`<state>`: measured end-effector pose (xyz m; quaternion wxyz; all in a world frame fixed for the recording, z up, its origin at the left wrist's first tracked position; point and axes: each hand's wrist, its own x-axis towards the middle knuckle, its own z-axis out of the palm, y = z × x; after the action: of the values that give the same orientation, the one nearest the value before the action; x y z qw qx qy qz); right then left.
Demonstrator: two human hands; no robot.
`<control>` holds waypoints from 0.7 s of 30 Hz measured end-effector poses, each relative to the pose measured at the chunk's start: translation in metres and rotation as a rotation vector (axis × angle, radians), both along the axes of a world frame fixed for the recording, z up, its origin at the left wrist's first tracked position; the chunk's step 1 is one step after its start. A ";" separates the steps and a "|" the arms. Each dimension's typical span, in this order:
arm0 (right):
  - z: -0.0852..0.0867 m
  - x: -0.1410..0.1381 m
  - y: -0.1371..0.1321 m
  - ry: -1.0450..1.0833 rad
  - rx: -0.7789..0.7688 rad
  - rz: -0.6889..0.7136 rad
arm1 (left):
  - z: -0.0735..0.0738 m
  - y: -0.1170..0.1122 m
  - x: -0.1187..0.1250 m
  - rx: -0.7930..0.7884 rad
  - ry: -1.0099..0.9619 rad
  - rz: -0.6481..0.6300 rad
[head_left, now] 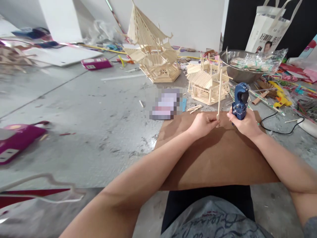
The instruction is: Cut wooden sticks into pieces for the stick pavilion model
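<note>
My left hand (203,125) pinches the lower end of a thin wooden stick (220,89), which stands nearly upright above the brown board (223,162). A small piece seems to sit against the stick near my fingertips. To the right, my right hand (247,124) is wrapped around a dark blue hand tool (239,107) with a curved, hooked head; its exact kind is unclear. The tool and the stick are apart. Just beyond the hands stands a partly built wooden-stick pavilion (209,82), its upright posts sticking up.
A taller stick pagoda (158,62) stands behind. A blurred phone (166,104) and short sticks (194,108) lie beyond the board. At right are a metal bowl (244,74), a yellow tool (279,96) and a black cord (279,132). A purple box (21,140) lies left.
</note>
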<state>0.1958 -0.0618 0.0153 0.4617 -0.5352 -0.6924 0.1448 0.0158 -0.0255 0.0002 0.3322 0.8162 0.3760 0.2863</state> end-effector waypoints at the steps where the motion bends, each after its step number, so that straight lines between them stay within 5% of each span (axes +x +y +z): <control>1: 0.002 -0.002 -0.001 0.007 -0.017 0.034 | 0.003 -0.002 0.000 -0.082 -0.026 -0.040; 8: 0.011 -0.012 -0.007 0.124 -0.198 0.200 | 0.023 -0.013 -0.001 -0.440 -0.105 -0.230; 21: 0.013 -0.020 -0.010 0.289 -0.328 0.200 | 0.014 -0.011 0.001 -0.540 -0.197 -0.268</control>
<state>0.1754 -0.0720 0.0284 0.4463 -0.5054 -0.6358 0.3757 0.0166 -0.0360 0.0146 0.6066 0.7091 0.2935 0.2076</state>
